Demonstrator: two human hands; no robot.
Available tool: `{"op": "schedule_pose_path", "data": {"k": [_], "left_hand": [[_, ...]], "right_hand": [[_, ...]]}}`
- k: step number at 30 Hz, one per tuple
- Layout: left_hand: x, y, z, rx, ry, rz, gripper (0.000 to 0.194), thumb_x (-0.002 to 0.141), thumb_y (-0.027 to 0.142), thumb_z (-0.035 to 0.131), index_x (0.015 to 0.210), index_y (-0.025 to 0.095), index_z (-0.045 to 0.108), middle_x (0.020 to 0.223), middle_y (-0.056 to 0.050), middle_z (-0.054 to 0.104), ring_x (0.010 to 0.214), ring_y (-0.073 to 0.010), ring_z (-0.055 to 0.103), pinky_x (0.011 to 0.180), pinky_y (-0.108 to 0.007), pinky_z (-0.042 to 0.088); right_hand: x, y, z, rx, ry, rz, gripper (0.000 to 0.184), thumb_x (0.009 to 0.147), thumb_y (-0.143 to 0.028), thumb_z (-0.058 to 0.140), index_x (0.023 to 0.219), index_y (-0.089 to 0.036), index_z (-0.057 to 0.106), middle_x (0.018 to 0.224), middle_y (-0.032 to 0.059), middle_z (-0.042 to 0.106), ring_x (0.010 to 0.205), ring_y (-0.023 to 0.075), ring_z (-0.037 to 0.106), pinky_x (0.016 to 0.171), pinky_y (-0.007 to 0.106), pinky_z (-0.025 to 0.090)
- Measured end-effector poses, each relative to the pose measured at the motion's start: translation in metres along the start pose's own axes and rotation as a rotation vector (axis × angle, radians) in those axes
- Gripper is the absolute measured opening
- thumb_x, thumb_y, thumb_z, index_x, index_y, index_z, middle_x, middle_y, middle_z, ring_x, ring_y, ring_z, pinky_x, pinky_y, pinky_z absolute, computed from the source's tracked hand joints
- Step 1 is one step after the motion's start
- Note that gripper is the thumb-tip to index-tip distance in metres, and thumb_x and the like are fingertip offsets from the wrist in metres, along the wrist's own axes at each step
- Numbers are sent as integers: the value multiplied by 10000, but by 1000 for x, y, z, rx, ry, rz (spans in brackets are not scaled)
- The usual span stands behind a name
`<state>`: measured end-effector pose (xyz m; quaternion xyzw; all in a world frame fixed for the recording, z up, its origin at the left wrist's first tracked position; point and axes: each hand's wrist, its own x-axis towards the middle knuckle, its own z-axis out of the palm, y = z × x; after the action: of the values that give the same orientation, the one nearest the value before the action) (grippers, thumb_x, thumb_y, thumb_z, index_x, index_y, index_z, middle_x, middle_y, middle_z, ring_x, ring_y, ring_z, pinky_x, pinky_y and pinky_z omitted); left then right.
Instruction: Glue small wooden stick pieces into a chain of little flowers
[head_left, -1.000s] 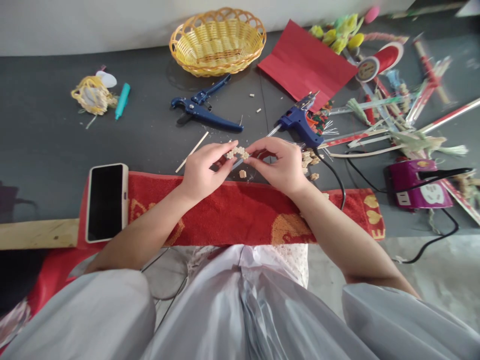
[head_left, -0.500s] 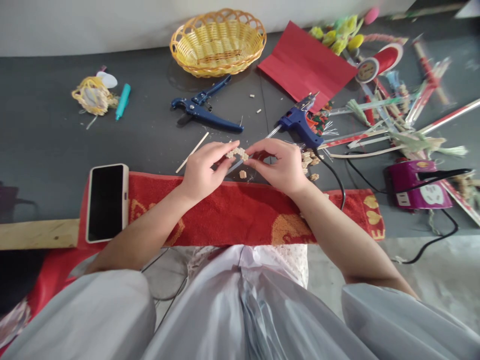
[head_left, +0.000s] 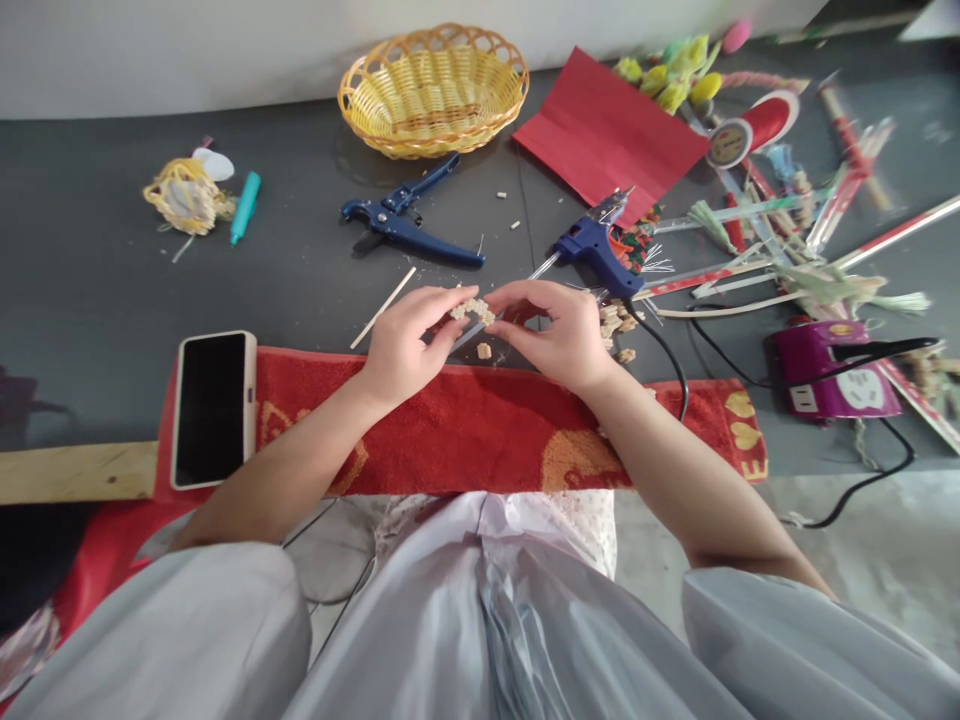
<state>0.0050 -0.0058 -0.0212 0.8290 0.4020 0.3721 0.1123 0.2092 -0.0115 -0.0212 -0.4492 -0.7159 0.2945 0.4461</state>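
Between my fingertips is a small curved strip of pale beige pieces (head_left: 473, 308), bent into an arch. My left hand (head_left: 409, 335) pinches its left end, and my right hand (head_left: 553, 328) pinches the right end. Both hands hover just above the grey table, beyond the edge of the red towel (head_left: 450, 430). One loose beige piece (head_left: 484, 351) lies on the table below the strip. More such pieces (head_left: 613, 325) are heaped beside my right hand, partly hidden by it. A thin pale stick (head_left: 382, 307) rests left of my left hand.
A blue glue gun (head_left: 596, 245) with its cord lies beyond my right hand. Blue cutters (head_left: 412, 225), a yellow wicker basket (head_left: 435, 95) and red paper (head_left: 607, 140) are farther back. A phone (head_left: 214, 410) is at left; a purple power strip (head_left: 836, 370) and craft scraps are at right.
Both hands keep their pinch on the curved strip, which now shows a little more clearly as an arch. The camera view has shifted slightly.
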Motion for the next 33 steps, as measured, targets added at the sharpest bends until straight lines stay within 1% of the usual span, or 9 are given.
{"op": "schedule_pose_path", "data": {"k": [4, 11, 18, 27, 30, 33], "left_hand": [[1, 1, 0, -17, 16, 18, 278, 959, 254, 532, 1182, 180, 681, 1095, -62, 750, 941, -142, 704, 839, -245, 578], [0, 1, 0, -61, -42, -35, 298, 978, 269, 498, 1214, 186, 659, 1153, -67, 729, 1020, -156, 696, 860, -258, 585], [0, 1, 0, -68, -63, -48, 304, 986, 294, 489, 1223, 194, 652, 1150, -68, 725, 1027, -161, 694, 863, -264, 583], [1, 1, 0, -91, -36, -3, 287, 962, 223, 522, 1214, 182, 653, 1146, -71, 728, 1033, -158, 691, 878, -254, 576], [1, 2, 0, -63, -34, -11, 281, 955, 227, 534, 1202, 174, 658, 1128, -69, 734, 995, -152, 696, 835, -244, 582], [1, 3, 1, -70, 2, -11, 260, 933, 217, 578, 1168, 154, 667, 1085, -65, 744, 929, -135, 704, 762, -210, 582]], "right_hand": [[0, 0, -1, 2, -4, -34, 190, 790, -249, 740, 963, -171, 753, 893, 48, 773, 756, 143, 695, 694, 256, 579], [0, 0, -3, -21, -38, -24, 215, 825, -314, 712, 997, -195, 762, 934, 53, 774, 772, 153, 692, 704, 278, 582], [1, 0, -3, -27, -50, -24, 199, 819, -294, 725, 985, -191, 763, 931, 55, 773, 773, 154, 691, 707, 275, 582], [1, 0, -3, -14, -52, -30, 187, 812, -261, 732, 980, -186, 762, 939, 64, 773, 769, 157, 694, 701, 277, 583], [0, 0, -3, -14, -48, -24, 197, 809, -268, 732, 985, -184, 765, 939, 62, 772, 768, 154, 691, 700, 270, 577], [0, -1, -3, -26, -49, -1, 206, 811, -280, 723, 994, -195, 763, 936, 52, 770, 772, 153, 689, 712, 273, 578]]}}
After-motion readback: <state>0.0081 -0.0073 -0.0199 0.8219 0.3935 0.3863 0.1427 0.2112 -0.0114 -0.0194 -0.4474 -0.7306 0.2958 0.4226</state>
